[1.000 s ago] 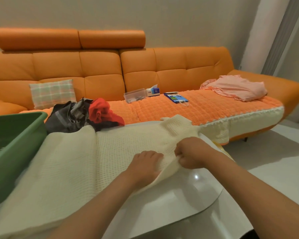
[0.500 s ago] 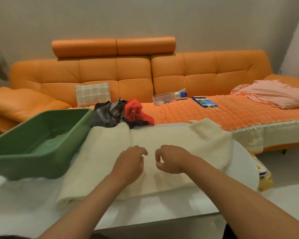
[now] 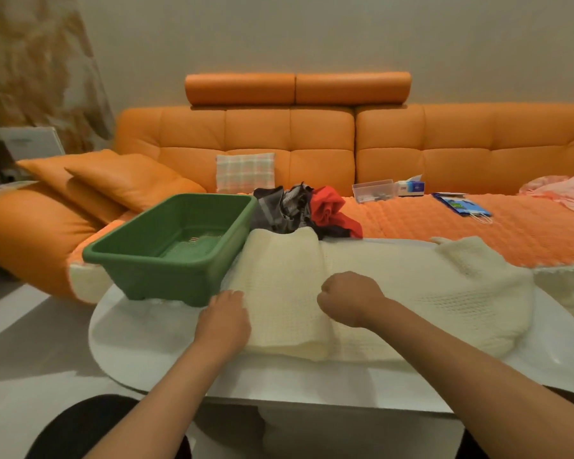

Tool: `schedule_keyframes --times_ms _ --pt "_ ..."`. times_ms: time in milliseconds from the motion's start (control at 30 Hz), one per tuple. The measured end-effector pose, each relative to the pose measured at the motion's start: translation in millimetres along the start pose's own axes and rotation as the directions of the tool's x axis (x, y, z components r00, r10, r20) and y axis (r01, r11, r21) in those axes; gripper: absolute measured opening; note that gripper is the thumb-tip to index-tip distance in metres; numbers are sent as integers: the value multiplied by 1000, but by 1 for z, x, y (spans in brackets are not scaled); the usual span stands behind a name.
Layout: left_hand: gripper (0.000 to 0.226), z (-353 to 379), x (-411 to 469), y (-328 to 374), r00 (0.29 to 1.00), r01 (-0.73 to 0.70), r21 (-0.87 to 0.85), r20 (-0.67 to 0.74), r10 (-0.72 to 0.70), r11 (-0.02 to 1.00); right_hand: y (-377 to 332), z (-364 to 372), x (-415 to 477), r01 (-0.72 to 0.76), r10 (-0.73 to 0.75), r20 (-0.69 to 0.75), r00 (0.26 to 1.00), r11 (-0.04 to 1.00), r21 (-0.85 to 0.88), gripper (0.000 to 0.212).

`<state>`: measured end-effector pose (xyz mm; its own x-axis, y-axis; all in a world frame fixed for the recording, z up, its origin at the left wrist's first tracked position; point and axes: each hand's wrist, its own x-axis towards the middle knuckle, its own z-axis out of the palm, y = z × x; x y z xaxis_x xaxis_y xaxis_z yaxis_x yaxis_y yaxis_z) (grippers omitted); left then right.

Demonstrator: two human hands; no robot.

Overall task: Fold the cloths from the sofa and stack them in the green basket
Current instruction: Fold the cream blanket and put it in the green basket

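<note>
cream cloth (image 3: 411, 286): spread flat | green basket (image 3: 166, 276): upright, just left

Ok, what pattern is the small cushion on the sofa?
Pastel plaid cushion, pink and green checks; seen in head view.

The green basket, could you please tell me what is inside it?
Nothing shows inside the green basket: only its bare slotted floor. Its near wall hides the front strip of that floor.

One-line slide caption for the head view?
Left hand and right hand handle a cream cloth on the table beside the green basket; other cloths lie on the sofa.
</note>
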<state>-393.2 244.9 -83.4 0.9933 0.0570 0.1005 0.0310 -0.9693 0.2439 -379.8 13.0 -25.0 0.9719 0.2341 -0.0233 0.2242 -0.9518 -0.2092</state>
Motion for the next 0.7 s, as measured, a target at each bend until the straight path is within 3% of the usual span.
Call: schedule_keyframes --times_ms 67,133,200,367,500,600,700 --pt "35 -1 0 -6 995 103 -13 16 -103 995 -6 13 0 50 -46 -42 998 994 94 25" --pt "46 -3 2 -12 979 199 -26 55 -197 980 -9 36 -1 117 -123 109 986 991 56 50" --pt "53 -6 3 -17 965 242 -23 107 -238 970 -12 58 -4 142 -140 203 969 990 1 62" --pt "31 -21 6 -8 962 258 -152 137 -238 954 -8 65 -6 148 -154 202 967 988 45 63" --pt "51 -35 11 18 985 171 -450 88 -147 877 5 47 -8 99 -138 133 981 959 266 70" --pt "47 -49 19 49 997 75 -622 41 -64 780 19 20 -9 69 -71 -16 997 855 514 67" --pt "43 -60 28 93 994 -66 -680 18 107 731 37 -7 -11 8 49 -44 998 573 820 59"
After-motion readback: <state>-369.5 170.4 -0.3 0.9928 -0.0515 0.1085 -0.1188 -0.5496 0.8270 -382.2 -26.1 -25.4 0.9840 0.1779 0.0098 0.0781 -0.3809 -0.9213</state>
